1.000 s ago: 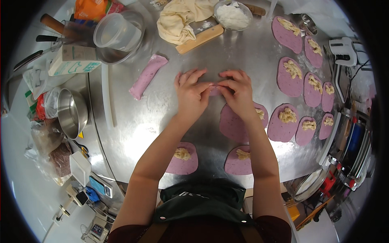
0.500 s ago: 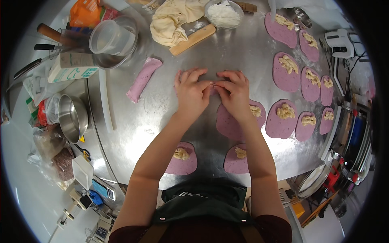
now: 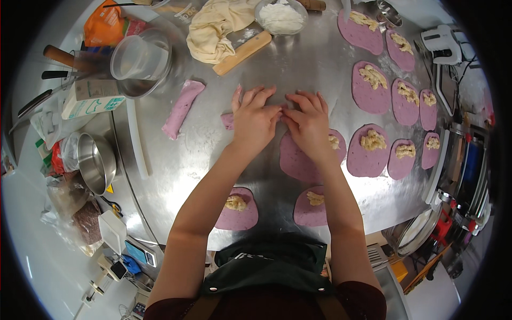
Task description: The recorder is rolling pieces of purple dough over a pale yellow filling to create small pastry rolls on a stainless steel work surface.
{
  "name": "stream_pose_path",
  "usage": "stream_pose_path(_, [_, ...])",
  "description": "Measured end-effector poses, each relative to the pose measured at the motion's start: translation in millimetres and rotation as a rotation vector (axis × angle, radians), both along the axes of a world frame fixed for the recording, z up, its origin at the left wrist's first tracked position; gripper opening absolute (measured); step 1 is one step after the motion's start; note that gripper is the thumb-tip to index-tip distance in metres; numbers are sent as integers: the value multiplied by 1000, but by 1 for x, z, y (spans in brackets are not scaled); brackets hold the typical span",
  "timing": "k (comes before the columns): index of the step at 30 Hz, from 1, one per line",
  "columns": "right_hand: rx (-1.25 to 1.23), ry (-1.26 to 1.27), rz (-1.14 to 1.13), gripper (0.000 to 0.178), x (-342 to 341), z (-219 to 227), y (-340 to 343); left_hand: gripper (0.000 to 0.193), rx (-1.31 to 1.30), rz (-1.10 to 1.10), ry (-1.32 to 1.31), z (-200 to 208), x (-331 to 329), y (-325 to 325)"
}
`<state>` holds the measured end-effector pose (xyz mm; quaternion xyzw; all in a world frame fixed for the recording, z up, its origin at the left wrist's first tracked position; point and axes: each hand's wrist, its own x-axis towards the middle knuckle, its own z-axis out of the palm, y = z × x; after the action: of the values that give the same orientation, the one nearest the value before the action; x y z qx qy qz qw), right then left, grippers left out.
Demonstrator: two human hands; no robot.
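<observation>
Over the middle of the steel table, my left hand [image 3: 254, 125] and my right hand [image 3: 309, 125] pinch with thumbs and forefingers meeting. Both work on a purple dough roll [image 3: 228, 121], whose end shows left of my left hand; my hands hide most of it. A finished-looking purple roll [image 3: 183, 109] lies to the left. Under my right wrist is a flat purple dough piece [image 3: 298, 160] with pale filling. Nearer me lie two more topped pieces, one dough oval [image 3: 242, 216] by my left forearm and another dough oval [image 3: 306, 213] beside my right forearm.
Several topped dough ovals [image 3: 368, 157] fill the right side. At the back are a cloth [image 3: 213, 32], a wooden stick [image 3: 242, 53] and a bowl of white powder [image 3: 281, 20]. Steel bowls [image 3: 96, 162], a carton [image 3: 93, 100] and a white rod [image 3: 137, 138] stand left.
The view has shifted slightly, so the table things sit a little differently. My fingers stay pinched together, and more of the roll's left end shows beside my left hand.
</observation>
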<state>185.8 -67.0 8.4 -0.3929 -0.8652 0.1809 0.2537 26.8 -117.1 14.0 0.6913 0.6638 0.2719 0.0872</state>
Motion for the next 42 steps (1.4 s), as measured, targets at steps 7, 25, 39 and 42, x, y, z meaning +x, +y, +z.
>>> stream_pose_path(7, [-38,34,-30,23,2,9,0,23,1,20,-117,3,-11,-8])
stream_pose_path(25, [-141,27,321,17,-64,10,5,22,-26,191,-351,-22,-60,-52])
stream_pose_path(39, [-146,46,301,15,-72,14,-2,38,35,211,-313,-20,-75,-75])
stream_pose_path(42, [-109,20,339,14,-79,11,-5,38,29,195,-235,-17,-70,-74])
